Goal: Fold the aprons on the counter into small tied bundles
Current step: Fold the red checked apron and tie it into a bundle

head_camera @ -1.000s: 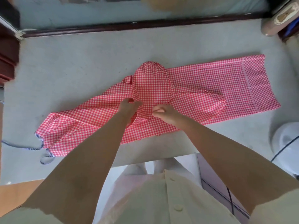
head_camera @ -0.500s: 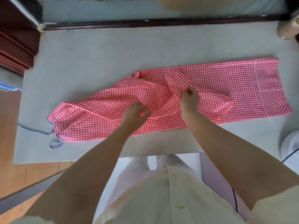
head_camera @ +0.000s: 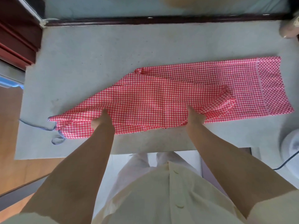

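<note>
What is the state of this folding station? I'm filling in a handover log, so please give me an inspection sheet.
Surface: grey counter.
Job's things: one red-checked apron lies flat, partly folded lengthwise; its striped tie trails off the left end. No bundle tied yet.
Clutter: blurred beige object at the far right corner.
Grips: left hand and right hand are on the apron's near part; pinching or pressing, cannot tell.
Cables: dark cable by a white appliance at the right edge.
Surroundings: dark wood frame along the far edge; wood floor on the left.
</note>
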Available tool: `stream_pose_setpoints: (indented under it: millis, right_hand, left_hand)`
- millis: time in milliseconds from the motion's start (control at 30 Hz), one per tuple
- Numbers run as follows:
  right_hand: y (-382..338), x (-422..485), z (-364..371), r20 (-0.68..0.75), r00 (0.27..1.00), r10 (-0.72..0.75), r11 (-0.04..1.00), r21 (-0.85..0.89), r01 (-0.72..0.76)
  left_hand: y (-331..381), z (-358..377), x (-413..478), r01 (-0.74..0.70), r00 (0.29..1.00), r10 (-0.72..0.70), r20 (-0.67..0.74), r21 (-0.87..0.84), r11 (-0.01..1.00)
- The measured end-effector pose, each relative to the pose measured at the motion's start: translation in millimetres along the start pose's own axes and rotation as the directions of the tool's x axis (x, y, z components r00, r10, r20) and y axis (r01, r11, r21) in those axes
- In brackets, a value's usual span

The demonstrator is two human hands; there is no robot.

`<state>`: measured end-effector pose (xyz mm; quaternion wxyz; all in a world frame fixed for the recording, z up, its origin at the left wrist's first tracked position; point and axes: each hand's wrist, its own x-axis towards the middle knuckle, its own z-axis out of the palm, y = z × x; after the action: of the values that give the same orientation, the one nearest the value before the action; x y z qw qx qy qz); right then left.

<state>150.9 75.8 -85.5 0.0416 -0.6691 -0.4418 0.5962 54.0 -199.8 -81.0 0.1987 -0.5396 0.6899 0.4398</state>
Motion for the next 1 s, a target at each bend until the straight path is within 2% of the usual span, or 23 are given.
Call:
stream_pose_setpoints:
  millis: [33,100,133,200,267,300,367,433,467,567,633,700,800,867,933,1000]
  right_hand:
    - [-0.2,6.8,1.6,-0.002,1.0,0.024,0.995,-0.095,-0.025]
    - [-12.8,17.1,8.1,0.064,0.992,0.112,0.993,-0.057,-0.108]
    - [-26.2,15.4,11.7,0.09,0.992,0.09,0.996,-0.01,-0.09]
    - [-63.7,11.2,26.2,0.124,0.987,-0.104,0.992,0.088,0.093]
    - [-99.2,4.2,41.7,0.151,0.932,-0.329,0.93,0.223,0.292]
    - [-107.8,-0.2,47.2,0.155,0.91,-0.385,0.897,0.294,0.329]
    - [-106.2,-8.4,47.0,0.146,0.876,-0.46,0.862,0.31,0.401]
    - [-84.3,-8.2,34.8,0.11,0.879,-0.464,0.87,0.243,0.428]
    - [-67.3,-3.8,23.9,0.083,0.906,-0.415,0.901,0.173,0.397]
    - [-12.2,25.5,-14.7,0.053,0.983,-0.173,0.983,-0.051,0.176]
    - [4.0,37.7,-31.4,0.084,0.989,-0.118,0.986,-0.112,0.127]
    - [-2.0,35.8,-33.9,0.044,0.985,-0.166,0.984,-0.055,0.168]
    - [-23.6,31.3,-29.3,0.03,0.944,-0.327,0.945,0.018,0.327]
    - [-36.4,24.9,-25.4,0.022,0.925,-0.378,0.925,-0.014,0.379]
    - [-35.7,30.5,-26.2,0.031,0.941,-0.337,0.939,-0.066,0.338]
    - [-26.2,36.8,-30.0,0.083,0.971,-0.225,0.97,-0.07,0.231]
  left_hand:
    - [2.1,1.0,-1.2,0.008,1.0,-0.006,0.029,-0.076,0.997]
    - [12.0,2.9,-7.7,-0.017,0.999,0.02,0.032,-0.1,0.995]
    - [20.1,3.4,-9.4,-0.045,0.998,0.05,0.03,-0.149,0.988]
    - [40.6,3.2,-12.2,-0.127,0.99,0.139,0.004,-0.373,0.919]
    - [59.7,2.4,-14.2,-0.208,0.975,0.221,-0.037,-0.519,0.829]
    - [64.6,1.7,-14.3,-0.223,0.969,0.242,-0.045,-0.574,0.788]
    - [61.9,0.8,-16.9,-0.203,0.971,0.238,-0.033,-0.643,0.739]
    - [40.3,-2.5,-16.4,-0.151,0.983,0.183,-0.01,-0.616,0.773]
    - [24.1,-4.9,-14.8,-0.112,0.99,0.142,0.008,-0.577,0.809]
    - [-27.0,-10.5,-3.0,0.004,0.998,0.026,0.064,-0.432,0.902]
    - [-44.1,-12.2,3.0,0.015,0.998,0.011,0.063,-0.396,0.918]
    - [-45.2,-13.4,3.9,0.005,0.998,0.018,0.054,-0.391,0.92]
    - [-44.7,-13.3,6.5,-0.025,0.999,0.031,0.013,-0.357,0.934]
    - [-45.0,-12.9,7.0,-0.018,1.0,0.02,0.002,-0.354,0.935]
    - [-46.5,-12.4,7.4,-0.013,1.0,0.016,0.002,-0.387,0.922]
    - [-50.8,-12.8,9.6,-0.015,1.0,0.014,-0.007,-0.434,0.901]
